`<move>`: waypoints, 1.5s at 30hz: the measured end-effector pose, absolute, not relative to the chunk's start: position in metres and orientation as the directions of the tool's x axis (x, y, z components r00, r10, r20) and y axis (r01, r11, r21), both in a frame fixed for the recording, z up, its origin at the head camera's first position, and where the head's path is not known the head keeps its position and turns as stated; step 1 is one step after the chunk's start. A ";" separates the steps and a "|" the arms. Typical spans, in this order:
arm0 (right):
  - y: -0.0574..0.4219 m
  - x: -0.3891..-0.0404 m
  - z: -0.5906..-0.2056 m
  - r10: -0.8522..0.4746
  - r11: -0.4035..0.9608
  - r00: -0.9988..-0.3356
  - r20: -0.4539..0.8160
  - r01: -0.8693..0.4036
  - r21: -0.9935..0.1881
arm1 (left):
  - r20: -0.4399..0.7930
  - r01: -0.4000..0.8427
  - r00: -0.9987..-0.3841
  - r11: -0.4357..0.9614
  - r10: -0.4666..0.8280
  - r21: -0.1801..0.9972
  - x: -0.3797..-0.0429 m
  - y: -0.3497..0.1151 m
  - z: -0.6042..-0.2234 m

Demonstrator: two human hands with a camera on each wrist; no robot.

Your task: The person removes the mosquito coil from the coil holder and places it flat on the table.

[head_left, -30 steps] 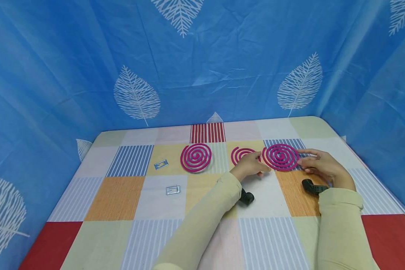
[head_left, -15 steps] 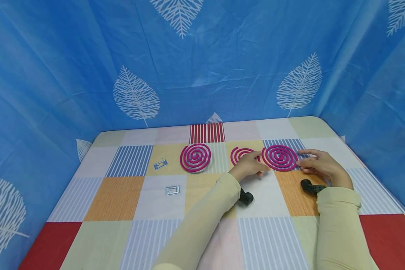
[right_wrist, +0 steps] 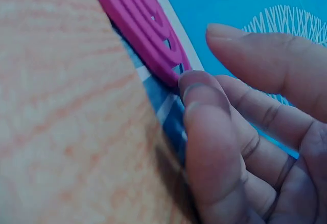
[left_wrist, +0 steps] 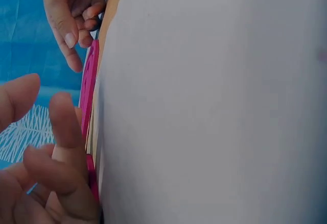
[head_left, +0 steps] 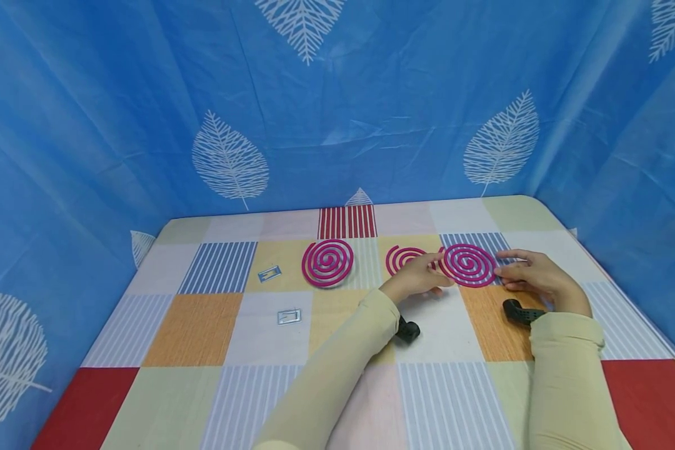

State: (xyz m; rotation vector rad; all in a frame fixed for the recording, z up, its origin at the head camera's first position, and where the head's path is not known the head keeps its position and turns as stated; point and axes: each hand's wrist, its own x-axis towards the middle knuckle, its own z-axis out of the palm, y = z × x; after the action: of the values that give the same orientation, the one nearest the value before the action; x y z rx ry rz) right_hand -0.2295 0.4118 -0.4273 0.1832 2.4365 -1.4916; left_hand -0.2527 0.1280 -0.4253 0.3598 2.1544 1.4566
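Observation:
Three magenta mosquito coils are in the head view. The right coil (head_left: 468, 265) lies on a blue-striped patch between my hands. My left hand (head_left: 419, 276) is at its left side with fingers spread, partly covering the middle coil (head_left: 395, 257). In the left wrist view, the left hand's thumb and fingers stand apart with nothing between them. My right hand (head_left: 540, 278) is at the right coil's right edge, thumb apart from the loosely bent fingers. In the right wrist view, the fingertips (right_wrist: 196, 94) touch or nearly touch that coil's rim. The left coil (head_left: 327, 263) lies apart.
Two small metal coil stands, one farther back (head_left: 269, 274) and one nearer (head_left: 289, 316), lie left of the coils on the patchwork tablecloth (head_left: 169, 394). Behind the table hangs a blue curtain (head_left: 382, 125) with white leaves. Black wrist devices sit under both wrists.
The right coil has settled slightly lower, from close against the right fingers to just off them. The left hand's fingers have spread. The other coils and the metal stands have not moved.

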 end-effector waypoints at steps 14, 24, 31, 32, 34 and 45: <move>0.400 -0.234 -0.415 -0.099 0.517 -0.959 -0.267 0.179 -0.837 | -0.163 -0.008 -0.830 0.281 0.533 0.960 -0.251 0.121 -0.423; 0.392 -0.233 -0.401 -0.103 0.568 -0.971 -0.217 0.122 -0.814 | -0.049 0.058 -0.870 0.201 0.491 0.978 -0.245 0.119 -0.415; 0.388 -0.232 -0.393 -0.121 0.552 -0.983 -0.136 0.047 -0.833 | 0.035 0.121 -0.887 0.157 0.461 0.980 -0.242 0.117 -0.409; 0.387 -0.232 -0.393 -0.125 0.545 -0.985 -0.116 0.029 -0.838 | 0.048 0.129 -0.888 0.148 0.458 0.981 -0.241 0.116 -0.408; 0.386 -0.232 -0.391 -0.129 0.535 -0.989 -0.076 -0.005 -0.845 | 0.074 0.151 -0.889 0.137 0.452 0.979 -0.241 0.114 -0.407; 0.378 -0.225 -0.380 -0.163 0.466 -0.977 0.134 -0.197 -0.863 | 0.161 0.232 -0.885 0.114 0.436 0.966 -0.239 0.105 -0.402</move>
State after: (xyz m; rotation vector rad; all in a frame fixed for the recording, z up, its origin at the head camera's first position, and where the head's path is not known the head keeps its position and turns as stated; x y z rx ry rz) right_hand -0.2247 0.3780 -0.3800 -0.3338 2.7174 -1.6063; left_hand -0.2388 0.1048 -0.4021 0.6728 2.2170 1.8724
